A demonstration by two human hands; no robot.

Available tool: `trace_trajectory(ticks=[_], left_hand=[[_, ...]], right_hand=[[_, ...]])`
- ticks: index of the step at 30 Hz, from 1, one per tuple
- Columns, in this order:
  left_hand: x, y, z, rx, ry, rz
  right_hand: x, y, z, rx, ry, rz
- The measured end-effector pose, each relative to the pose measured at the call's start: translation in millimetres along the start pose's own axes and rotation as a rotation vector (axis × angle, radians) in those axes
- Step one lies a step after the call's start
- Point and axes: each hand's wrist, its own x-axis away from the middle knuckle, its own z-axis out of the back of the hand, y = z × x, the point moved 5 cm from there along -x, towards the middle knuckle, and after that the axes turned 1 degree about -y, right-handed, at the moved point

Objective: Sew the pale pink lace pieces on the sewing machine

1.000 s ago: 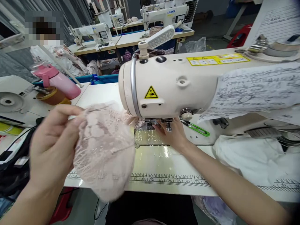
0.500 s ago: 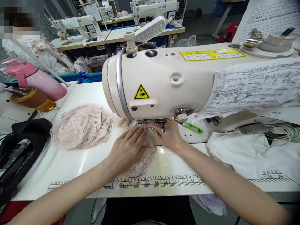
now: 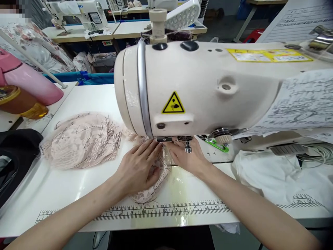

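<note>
My left hand (image 3: 140, 168) lies flat on a pale pink lace piece (image 3: 147, 196), its fingers stretched toward the needle area and its thumb on the lace. The piece has a scalloped, stitched edge and loose dark threads. Across from it, my right hand (image 3: 188, 156) reaches under the head of the sewing machine (image 3: 197, 80), fingers stretched out flat beside the lace edge. The machine head partly covers these fingertips, and it hides the needle. To the left rests a heap of similar lace pieces (image 3: 80, 142) with dark thread ends.
A black object (image 3: 20, 149), a pink bottle (image 3: 33, 80) and an amber cup (image 3: 23, 102) stand at left. White cloth (image 3: 265, 173) lies at right. A green clip-like tool (image 3: 218, 146) is behind my right hand. A ruler strip (image 3: 163, 210) runs along the front edge. Another person's patterned clothing shows far left.
My view has shifted closer, so the machine head looks larger. My left hand has moved slightly back, and more of the lace edge shows between my hands.
</note>
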Motion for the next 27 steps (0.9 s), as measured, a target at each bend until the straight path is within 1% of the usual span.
trace_trajectory(ticks=[2,3,5,9,13,15,19,22,27], left_hand=[[-0.9,-1.1,-0.4,0.014,0.004,0.006],[-1.2,-1.7,-0.6,0.026,0.004,0.007],[-1.6,-3.2,-0.9,0.057,0.003,0.011],[-1.5,-5.3,-0.4,0.085,0.017,0.000],[-0.9,-5.4,-0.7,0.049,0.026,-0.020],[-0.7,-5.4,-1.3,0.043,0.024,-0.018],[-0.6,-5.7,-2.1,0.074,0.021,-0.001],[-0.7,-6.1,-2.4,0.091,0.018,0.008],[-1.1,-7.4,-3.3,0.095,0.001,0.020]], right_hand=[[2.9,-0.8,-4.7,0.096,-0.076,0.043],[4.1,-0.6,-6.1,0.134,-0.094,0.047],[6.1,0.1,-6.2,0.158,-0.084,0.030],[9.4,-1.9,-6.3,0.153,-0.043,0.024],[11.7,-3.5,-6.3,0.139,-0.028,0.000],[11.2,-3.8,-5.2,0.109,-0.045,-0.023],[7.7,-7.0,-1.5,0.044,-0.087,0.004],[6.2,-8.0,-0.6,0.049,-0.093,0.015],[7.6,-6.1,-3.7,0.097,-0.139,-0.002]])
